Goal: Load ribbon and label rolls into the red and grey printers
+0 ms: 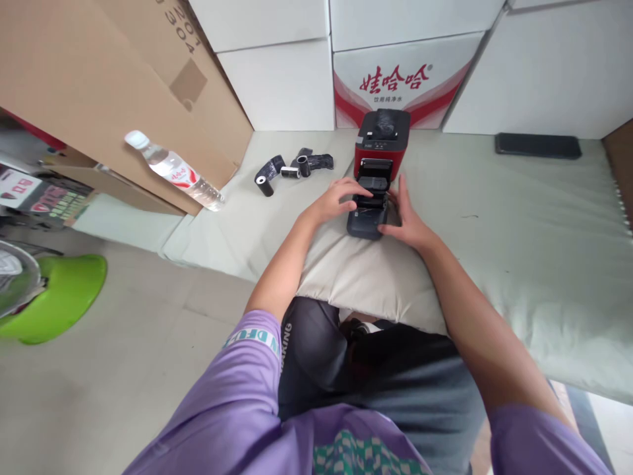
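A small dark printer-like device (366, 227) lies on the padded cover with its lid (376, 167) raised, showing a dark roll-shaped part inside. My left hand (336, 200) comes in from the left, fingers stretched out, with the index fingertip over or on that inner part. Against the device's right side rests my right hand (408, 216), its thumb by the front corner and its index finger pointing up; some fingertips are hidden behind the device. Directly behind is a red and black printer-like box (401, 138), with dark crumpled film (386, 123) on top.
Several small rolls with dark film (266, 187) lie left of the device. A water bottle (184, 175) stands further left by a cardboard box (123, 72). White cartons (281, 86) line the back. A black phone-like slab (538, 146) lies right. Below left is a green chair (64, 297).
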The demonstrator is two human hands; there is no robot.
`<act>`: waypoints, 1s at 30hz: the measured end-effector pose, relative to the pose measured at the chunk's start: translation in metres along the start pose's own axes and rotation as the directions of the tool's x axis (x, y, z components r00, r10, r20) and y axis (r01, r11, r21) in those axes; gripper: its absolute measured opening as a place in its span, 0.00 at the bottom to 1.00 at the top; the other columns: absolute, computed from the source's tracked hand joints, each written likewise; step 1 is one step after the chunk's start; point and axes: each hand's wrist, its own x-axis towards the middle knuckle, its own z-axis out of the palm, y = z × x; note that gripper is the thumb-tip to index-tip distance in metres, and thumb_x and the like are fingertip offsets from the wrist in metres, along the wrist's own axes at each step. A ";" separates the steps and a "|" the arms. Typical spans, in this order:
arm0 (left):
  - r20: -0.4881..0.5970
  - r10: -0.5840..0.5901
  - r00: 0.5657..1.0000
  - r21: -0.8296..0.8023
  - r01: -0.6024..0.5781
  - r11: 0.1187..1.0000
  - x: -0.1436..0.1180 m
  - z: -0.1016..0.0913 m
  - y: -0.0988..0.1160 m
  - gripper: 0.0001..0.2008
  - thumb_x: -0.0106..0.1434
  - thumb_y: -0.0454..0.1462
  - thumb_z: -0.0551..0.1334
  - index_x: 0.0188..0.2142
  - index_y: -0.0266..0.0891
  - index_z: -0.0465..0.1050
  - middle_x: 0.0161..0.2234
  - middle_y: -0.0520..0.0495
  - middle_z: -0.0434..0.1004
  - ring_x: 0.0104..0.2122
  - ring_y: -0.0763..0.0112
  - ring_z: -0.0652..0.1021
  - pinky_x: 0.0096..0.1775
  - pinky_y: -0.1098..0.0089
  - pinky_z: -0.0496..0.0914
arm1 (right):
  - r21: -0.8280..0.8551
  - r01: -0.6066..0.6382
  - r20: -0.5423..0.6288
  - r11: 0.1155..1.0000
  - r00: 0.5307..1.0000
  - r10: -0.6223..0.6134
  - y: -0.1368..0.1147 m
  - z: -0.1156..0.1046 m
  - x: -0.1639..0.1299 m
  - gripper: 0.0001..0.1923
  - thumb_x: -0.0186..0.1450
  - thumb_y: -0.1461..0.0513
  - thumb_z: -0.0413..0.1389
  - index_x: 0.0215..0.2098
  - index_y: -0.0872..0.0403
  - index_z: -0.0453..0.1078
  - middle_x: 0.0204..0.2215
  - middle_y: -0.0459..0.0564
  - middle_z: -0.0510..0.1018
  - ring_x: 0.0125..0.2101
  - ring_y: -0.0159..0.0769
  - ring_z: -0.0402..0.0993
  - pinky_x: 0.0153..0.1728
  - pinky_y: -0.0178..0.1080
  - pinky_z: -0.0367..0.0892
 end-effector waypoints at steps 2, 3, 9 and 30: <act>0.006 0.031 1.000 0.073 -0.031 0.997 -0.002 0.000 0.007 0.39 0.56 0.71 0.67 0.53 0.47 0.86 0.57 0.38 0.85 0.61 0.46 0.76 0.68 0.46 0.58 | 0.125 -0.052 -0.036 0.991 0.998 0.057 0.005 -0.002 0.005 0.76 0.56 0.31 0.61 0.80 0.44 0.13 0.82 0.56 0.50 0.80 0.56 0.51 0.78 0.66 0.49; 0.002 0.041 0.999 0.111 -0.041 0.993 -0.002 0.000 0.010 0.33 0.58 0.66 0.70 0.51 0.48 0.87 0.57 0.39 0.85 0.61 0.46 0.76 0.68 0.45 0.57 | 0.168 -0.087 -0.058 0.982 0.993 0.098 0.008 -0.003 0.008 0.75 0.56 0.32 0.59 0.80 0.42 0.12 0.82 0.54 0.50 0.80 0.55 0.52 0.77 0.67 0.50; -0.066 0.053 0.996 0.173 -0.040 0.984 0.000 0.001 0.017 0.09 0.65 0.47 0.70 0.37 0.48 0.87 0.51 0.44 0.87 0.56 0.50 0.78 0.63 0.44 0.61 | 0.281 -0.135 -0.082 0.950 0.983 0.164 0.019 -0.001 0.026 0.75 0.53 0.32 0.55 0.79 0.42 0.09 0.82 0.52 0.52 0.80 0.54 0.52 0.76 0.70 0.53; -0.197 -0.190 0.962 -0.233 0.142 0.962 0.010 0.025 -0.038 0.28 0.66 0.56 0.68 0.55 0.40 0.79 0.58 0.37 0.81 0.58 0.53 0.78 0.63 0.55 0.70 | 0.209 -0.170 -0.193 0.963 0.958 0.211 0.007 0.004 0.016 0.53 0.59 0.29 0.58 0.76 0.40 0.57 0.74 0.51 0.68 0.75 0.58 0.63 0.77 0.65 0.57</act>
